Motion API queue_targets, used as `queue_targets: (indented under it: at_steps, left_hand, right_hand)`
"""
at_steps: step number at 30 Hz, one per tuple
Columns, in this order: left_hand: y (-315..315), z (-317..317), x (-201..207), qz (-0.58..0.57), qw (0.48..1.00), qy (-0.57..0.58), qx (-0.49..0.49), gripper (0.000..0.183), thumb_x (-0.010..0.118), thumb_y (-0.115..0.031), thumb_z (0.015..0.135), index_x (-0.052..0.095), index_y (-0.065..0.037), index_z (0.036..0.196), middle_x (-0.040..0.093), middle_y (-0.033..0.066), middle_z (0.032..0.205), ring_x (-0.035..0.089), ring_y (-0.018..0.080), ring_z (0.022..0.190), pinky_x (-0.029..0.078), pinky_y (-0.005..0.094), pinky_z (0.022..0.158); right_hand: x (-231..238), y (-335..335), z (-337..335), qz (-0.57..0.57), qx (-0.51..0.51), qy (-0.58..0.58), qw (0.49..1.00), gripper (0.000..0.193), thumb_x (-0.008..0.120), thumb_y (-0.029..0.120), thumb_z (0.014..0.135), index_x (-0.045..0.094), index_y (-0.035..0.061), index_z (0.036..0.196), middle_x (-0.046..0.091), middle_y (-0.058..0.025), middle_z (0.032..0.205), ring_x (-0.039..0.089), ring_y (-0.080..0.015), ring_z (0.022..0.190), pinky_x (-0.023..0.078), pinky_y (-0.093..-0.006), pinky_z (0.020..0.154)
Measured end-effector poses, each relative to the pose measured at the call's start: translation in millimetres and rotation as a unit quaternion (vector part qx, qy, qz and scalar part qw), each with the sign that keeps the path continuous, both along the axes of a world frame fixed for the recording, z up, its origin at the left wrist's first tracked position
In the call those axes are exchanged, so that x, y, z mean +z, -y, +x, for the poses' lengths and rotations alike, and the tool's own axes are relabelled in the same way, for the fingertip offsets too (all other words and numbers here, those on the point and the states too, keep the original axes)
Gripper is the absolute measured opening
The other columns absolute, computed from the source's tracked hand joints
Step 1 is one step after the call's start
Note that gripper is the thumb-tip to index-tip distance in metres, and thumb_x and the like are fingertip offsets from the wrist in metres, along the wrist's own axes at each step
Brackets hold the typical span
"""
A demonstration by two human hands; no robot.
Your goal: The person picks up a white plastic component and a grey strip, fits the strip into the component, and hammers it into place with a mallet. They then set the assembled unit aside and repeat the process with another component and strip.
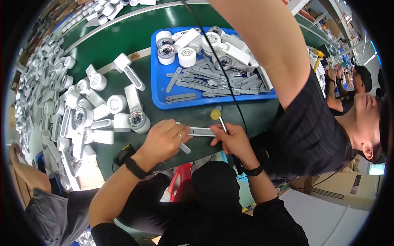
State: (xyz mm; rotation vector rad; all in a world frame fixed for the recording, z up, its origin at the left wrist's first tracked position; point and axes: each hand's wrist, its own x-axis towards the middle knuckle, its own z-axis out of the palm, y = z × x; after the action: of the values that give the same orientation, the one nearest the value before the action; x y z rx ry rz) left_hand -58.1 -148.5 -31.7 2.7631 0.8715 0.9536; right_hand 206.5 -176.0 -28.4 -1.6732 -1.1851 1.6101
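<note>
A long grey strip (201, 131) is pinned flat on the green bench (123, 82) at its near edge, about 6 o'clock of the blue tray (158, 74). Long axis runs 9-to-3 across the view; the 9 o'clock end is hidden under the left hand (164, 139), the 3 o'clock end reaches the right hand (234, 141).

Left hand is curled down over the strip's end, fingers pressing it to the bench, likely to stop it sliding or rotating. A second short grey piece (184, 148) pokes out below that hand, pointing toward 5 o'clock.

Right hand is closed around a yellow-topped screwdriver (218, 119), held near upright, cap toward 12 o'clock, tip hidden behind the fingers. That grip looks suited to pushing straight down onto the strip.

More grey strips and white fan bodies (197, 45) are stacked in the tray, within reach at 12 o'clock. Further white fan units (102, 110) are piled at 9 o'clock, spread along the bench edge. A second person's arm (262, 41) crosses the tray at 1 o'clock; a black cable (221, 69) is draped over the tray toward the right hand.
</note>
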Motion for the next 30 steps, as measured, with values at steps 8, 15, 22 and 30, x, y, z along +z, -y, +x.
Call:
queue_targets:
  at_steps: [8,15,22,30]
  left_hand:
    - [-6,15,23,0.021,0.999,-0.032,-0.005,0.039,0.084,-0.018,0.078,0.078,-0.014,0.116,0.073,0.001,0.122,0.06,0.0179,0.082,0.049,0.0317,0.069]
    - [-14,20,3,-0.01,0.994,-0.097,-0.046,0.054,0.077,-0.009,0.067,0.077,-0.016,0.121,0.072,-0.0012,0.122,0.057,0.0175,0.083,0.049,0.0331,0.069]
    - [-11,-7,6,-0.024,0.996,-0.086,-0.003,0.054,0.076,-0.004,0.064,0.079,-0.013,0.118,0.075,0.0015,0.112,0.058,0.0196,0.077,0.049,0.0348,0.068]
    - [-12,-6,5,-0.021,0.996,-0.084,0.0,0.056,0.078,-0.004,0.064,0.08,-0.012,0.119,0.075,0.0021,0.111,0.058,0.0198,0.077,0.049,0.0349,0.067]
  right_hand:
    - [4,-2,4,0.025,0.011,0.007,1.0,0.031,0.066,0.025,0.106,0.073,-0.0016,0.118,0.075,-0.0055,0.075,0.049,-0.0049,0.042,0.036,-0.0233,0.042]
    - [1,-6,7,0.01,0.023,0.011,1.0,0.036,0.067,0.031,0.104,0.073,0.0001,0.121,0.072,-0.0017,0.073,0.055,-0.0064,0.051,0.042,-0.0253,0.048]
    - [-2,29,16,0.152,-0.02,0.032,0.988,0.041,0.058,0.019,0.11,0.058,0.0026,0.148,0.067,-0.0027,0.084,0.057,-0.0073,0.072,0.045,-0.0242,0.065]
    - [21,53,-7,0.396,-0.029,0.266,0.878,0.038,0.061,0.003,0.103,0.061,-0.0008,0.141,0.068,-0.0167,0.091,0.068,-0.0288,0.072,0.052,-0.0369,0.066]
